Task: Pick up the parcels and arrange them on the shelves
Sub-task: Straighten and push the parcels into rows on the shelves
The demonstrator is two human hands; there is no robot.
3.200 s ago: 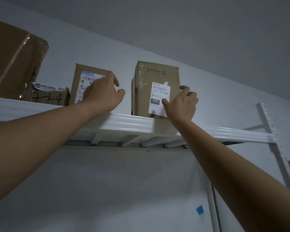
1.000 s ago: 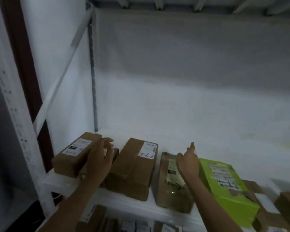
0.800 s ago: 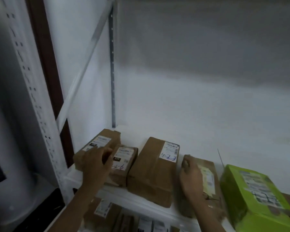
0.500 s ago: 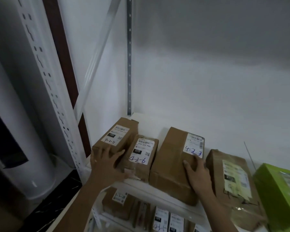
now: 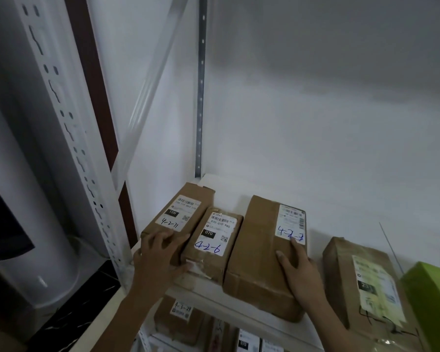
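The green box [image 5: 432,299] is cut off by the right edge and the bag [image 5: 363,280] by the bottom edge; under the shelf [image 5: 230,196] only a strip shows between my arms, where one low box [image 5: 178,319] reads 4-3-29 and the rest are slivers of label that I cannot count; my left hand [image 5: 160,252] hides the near end of the left box [image 5: 182,212], and my right hand [image 5: 299,271] covers the near right edge of the big box [image 5: 261,250].

The three boxes are brown card, taped, each with a white label and blue handwriting: 4-2-71 on the left box, 4-2-6 on the mid box [image 5: 214,241], 4-2-3 on the big box; they lie flat, side by side and touching, at the shelf's left end beside the post [image 5: 71,133]; the bag is creased brown paper, apart from them to the right.

My left fingers lie spread and flat on the left box, thumb against the mid box's near corner; my right fingers lie straight on top of the big box, forefinger at its label; neither hand grips.

On this shelf: three brown boxes, one bag, one green box.
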